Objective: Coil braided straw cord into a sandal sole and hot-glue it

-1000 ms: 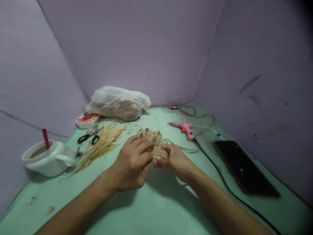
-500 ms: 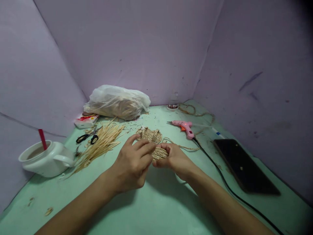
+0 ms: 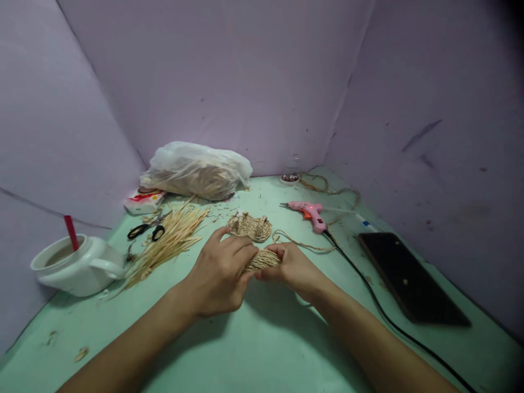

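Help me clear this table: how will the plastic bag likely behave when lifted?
The plastic bag will probably sag, its thin sides being wrinkled. It is likely light for its size: dry-looking strands show through. Rolling looks unlikely, as it lies slumped.

A green tabletop is strewn with craft supplies around a pink glue gun.
The table point(image 3: 262, 349) is littered with scraps. Left of the pink glue gun point(image 3: 308, 212) are laid a coiled rope piece point(image 3: 254, 228), straw strips point(image 3: 170, 240), black-handled scissors point(image 3: 146, 229) and a white handled pot point(image 3: 96, 267); farther back on that side, a filled plastic bag point(image 3: 196, 172) is set. Behind it, loose twine point(image 3: 323, 188) is left; to its right, a dark tablet point(image 3: 411, 278) is laid.
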Tool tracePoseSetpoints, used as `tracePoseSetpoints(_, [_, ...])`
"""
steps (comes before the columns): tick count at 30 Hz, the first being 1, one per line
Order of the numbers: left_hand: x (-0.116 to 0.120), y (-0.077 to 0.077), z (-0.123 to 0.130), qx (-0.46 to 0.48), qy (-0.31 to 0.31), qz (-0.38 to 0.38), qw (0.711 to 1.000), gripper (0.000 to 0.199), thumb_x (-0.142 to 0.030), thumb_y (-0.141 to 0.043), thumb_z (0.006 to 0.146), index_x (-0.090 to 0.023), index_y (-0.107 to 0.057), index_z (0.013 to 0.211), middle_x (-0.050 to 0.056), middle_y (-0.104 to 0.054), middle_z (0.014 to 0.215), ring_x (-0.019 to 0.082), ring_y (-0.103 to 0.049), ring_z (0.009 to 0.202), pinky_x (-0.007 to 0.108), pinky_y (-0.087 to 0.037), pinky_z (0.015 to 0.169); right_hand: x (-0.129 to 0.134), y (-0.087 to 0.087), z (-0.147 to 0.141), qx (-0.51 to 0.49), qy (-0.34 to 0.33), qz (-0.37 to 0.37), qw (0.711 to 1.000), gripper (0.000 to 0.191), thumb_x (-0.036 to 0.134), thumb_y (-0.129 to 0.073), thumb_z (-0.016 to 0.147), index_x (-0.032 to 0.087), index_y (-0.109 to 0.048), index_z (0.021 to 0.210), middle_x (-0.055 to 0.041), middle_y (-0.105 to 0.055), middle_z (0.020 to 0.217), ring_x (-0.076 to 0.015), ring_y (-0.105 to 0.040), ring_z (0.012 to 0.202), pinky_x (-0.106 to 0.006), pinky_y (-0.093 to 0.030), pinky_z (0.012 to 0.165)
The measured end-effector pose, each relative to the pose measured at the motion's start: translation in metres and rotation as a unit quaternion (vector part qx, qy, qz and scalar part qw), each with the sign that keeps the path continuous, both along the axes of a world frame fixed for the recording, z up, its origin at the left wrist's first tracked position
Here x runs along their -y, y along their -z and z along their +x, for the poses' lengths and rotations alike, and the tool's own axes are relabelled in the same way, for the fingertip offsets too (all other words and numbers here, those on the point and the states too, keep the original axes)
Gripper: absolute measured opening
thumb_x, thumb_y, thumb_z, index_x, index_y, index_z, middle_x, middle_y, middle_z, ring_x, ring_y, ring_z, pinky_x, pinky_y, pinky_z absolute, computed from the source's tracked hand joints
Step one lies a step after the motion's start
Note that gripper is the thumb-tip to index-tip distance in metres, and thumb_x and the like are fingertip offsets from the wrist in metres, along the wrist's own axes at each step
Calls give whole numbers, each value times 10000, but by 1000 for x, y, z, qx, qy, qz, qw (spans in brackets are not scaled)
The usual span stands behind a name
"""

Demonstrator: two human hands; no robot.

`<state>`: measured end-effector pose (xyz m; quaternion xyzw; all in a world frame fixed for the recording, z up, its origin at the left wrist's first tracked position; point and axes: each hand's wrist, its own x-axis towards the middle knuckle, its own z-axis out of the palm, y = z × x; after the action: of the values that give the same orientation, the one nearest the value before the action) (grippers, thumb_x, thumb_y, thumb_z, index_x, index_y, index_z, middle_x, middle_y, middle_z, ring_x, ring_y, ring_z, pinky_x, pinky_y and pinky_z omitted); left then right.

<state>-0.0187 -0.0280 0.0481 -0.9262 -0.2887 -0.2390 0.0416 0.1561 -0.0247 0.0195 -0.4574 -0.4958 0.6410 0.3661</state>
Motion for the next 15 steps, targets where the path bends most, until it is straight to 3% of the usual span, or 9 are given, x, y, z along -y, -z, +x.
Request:
tracePoseSetpoints(3, [-2,0,-1,38,-8,-53,998,447,-113,-602,679,-153,-541,1120,156,-614,1169,292,-555,1078,519,-349,960,-2,-2,2,-27,6,-3,1000,216,175,-734,479,159,-605,651,58,-550,561,-83,-430,509,-220,-320,510])
tracePoseSetpoints(5, [-5,0,1,151,-67,-131,977,627,-174,-658,663,-164,-454,1256,172,-506,1311,304,-496,1159,492,-386,945,-3,-4,4,-49,18,2,999,260,230,-739,507,163,-615,725,48,-566,607,-90,-455,539,-223,-344,537])
tracePoseSetpoints(6, [-6,1,2,232,-111,-190,947,699,-217,-686,652,-169,-415,1295,171,-484,1323,292,-517,1125,462,-429,904,-4,-4,5,-66,22,6,998,279,251,-739,526,164,-619,762,44,-569,627,-91,-462,554,-221,-349,545])
tracePoseSetpoints(8, [-7,1,7,389,-184,-330,840,721,-289,-728,622,-168,-438,1271,141,-534,1223,222,-595,928,366,-504,747,-6,-5,8,-109,22,19,994,312,259,-740,564,164,-626,838,35,-577,674,-91,-477,588,-213,-355,561])
tracePoseSetpoints(11, [-7,3,15,478,-184,-540,668,510,-292,-778,546,-120,-610,996,66,-615,905,128,-568,660,234,-469,509,-6,-4,7,-166,-14,46,985,349,219,-740,605,166,-635,934,13,-607,769,-107,-521,687,-214,-385,628])
tracePoseSetpoints(13, [-6,6,19,490,-177,-609,598,316,-227,-780,529,-103,-635,781,20,-591,679,95,-513,541,194,-418,425,-3,-4,5,-173,-53,67,981,349,205,-728,630,172,-643,966,3,-627,812,-127,-542,762,-226,-405,683])
tracePoseSetpoints(15, [-7,9,21,522,-188,-622,553,182,-155,-750,554,-104,-603,648,-12,-535,529,75,-465,450,176,-387,383,-1,-5,3,-166,-84,76,980,361,205,-710,650,183,-642,1004,-5,-641,850,-141,-552,803,-236,-423,696])
